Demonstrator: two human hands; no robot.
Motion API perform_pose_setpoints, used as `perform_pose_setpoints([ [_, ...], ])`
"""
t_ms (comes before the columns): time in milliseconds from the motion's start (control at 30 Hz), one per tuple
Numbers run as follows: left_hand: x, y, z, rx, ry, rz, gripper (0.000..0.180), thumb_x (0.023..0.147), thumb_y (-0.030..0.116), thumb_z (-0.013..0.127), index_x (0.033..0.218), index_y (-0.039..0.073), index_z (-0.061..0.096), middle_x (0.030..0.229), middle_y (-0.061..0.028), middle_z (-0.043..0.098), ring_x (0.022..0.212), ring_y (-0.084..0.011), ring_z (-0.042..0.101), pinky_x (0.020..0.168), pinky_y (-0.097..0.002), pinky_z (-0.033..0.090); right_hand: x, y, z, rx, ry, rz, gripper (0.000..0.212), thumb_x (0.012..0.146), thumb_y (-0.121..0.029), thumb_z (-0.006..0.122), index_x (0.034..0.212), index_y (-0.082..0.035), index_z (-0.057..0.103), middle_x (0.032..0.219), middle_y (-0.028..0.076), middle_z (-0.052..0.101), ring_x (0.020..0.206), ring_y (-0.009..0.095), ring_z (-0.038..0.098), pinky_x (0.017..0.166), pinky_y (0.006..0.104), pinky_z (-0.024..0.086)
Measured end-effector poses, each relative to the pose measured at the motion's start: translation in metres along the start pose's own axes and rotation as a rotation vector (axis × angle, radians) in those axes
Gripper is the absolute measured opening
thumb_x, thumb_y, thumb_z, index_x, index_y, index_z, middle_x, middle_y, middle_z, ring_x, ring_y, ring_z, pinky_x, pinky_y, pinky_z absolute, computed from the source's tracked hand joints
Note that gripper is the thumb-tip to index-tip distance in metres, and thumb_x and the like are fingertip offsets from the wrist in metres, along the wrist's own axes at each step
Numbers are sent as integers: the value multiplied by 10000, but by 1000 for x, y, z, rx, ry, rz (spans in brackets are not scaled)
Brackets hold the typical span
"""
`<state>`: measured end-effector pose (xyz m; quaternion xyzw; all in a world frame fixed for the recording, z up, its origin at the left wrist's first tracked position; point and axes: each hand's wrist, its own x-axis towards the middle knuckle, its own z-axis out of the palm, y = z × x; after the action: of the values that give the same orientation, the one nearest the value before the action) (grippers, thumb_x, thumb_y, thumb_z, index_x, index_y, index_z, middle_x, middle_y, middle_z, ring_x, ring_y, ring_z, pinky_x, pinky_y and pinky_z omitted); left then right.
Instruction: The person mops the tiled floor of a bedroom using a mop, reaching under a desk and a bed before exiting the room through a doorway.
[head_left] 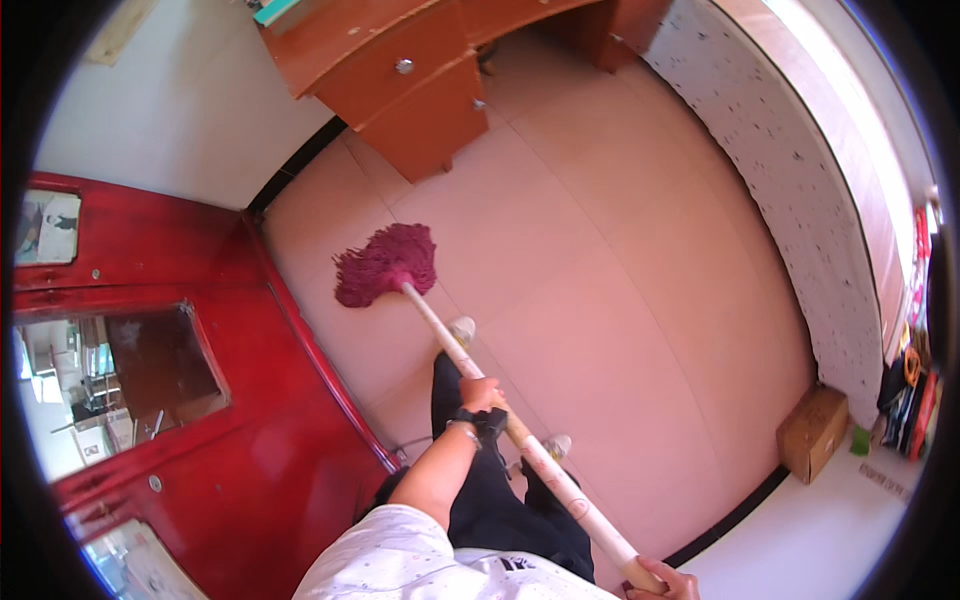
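Observation:
A mop (540, 458) with a long pale handle slants from the lower right toward the upper left. Its dark pink, stringy head (388, 262) lies spread on the tiled floor (600, 260), between the red cabinet and the desk. Midway along the handle, my left hand (482, 394) is wrapped round it, with a dark band on the wrist. My right hand (662, 580) grips the handle's near end at the bottom edge of the view, partly cut off.
A red cabinet (240, 370) with glass panes stands on the left. At the top is a reddish-brown wooden desk (420, 110) with drawers. A speckled covering (790, 160) hangs along the right side. In the lower right corner sits a cardboard box (812, 432). My shoes (461, 330) flank the handle.

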<state>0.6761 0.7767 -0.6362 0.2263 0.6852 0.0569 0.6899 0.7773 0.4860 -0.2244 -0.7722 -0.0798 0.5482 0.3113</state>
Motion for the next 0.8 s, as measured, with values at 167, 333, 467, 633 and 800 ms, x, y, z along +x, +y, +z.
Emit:
perform_pose_setpoints([
  [167,-67,-168,74,204,94,-6,194,669,10,568,807,-8,432,629,-117,525,465,-237,542,409,-368,456,-129,68,-32,93,258,170,435,738,40,593,1163,6,503,862,66,607,754,127,554,651,232,465],
  [333,-121,-347,128,742,-242,64,484,638,80,609,955,-72,275,831,-237,559,723,-337,600,627,-390,509,-255,148,-24,412,385,654,442,727,29,556,1164,-21,511,760,28,573,537,52,440,433,189,341],
  [467,-232,-309,145,924,-534,43,718,670,146,611,1095,-213,156,934,-314,518,757,-346,593,602,-374,501,-306,216,18,486,426,682,459,751,-38,543,1204,-24,467,799,24,560,561,68,460,451,200,362],
  [633,-212,-283,158,962,-586,174,697,658,113,567,1112,-188,133,878,-321,540,770,-389,590,651,-394,509,-280,209,47,522,476,706,491,770,-95,587,1238,-35,451,1004,50,566,714,97,514,564,216,422],
  [800,-150,-197,171,844,-502,301,589,652,96,567,1057,-134,206,817,-313,533,739,-403,574,624,-418,487,-184,150,45,532,491,710,489,739,-13,471,1227,9,444,1018,105,551,819,155,527,670,239,437],
])
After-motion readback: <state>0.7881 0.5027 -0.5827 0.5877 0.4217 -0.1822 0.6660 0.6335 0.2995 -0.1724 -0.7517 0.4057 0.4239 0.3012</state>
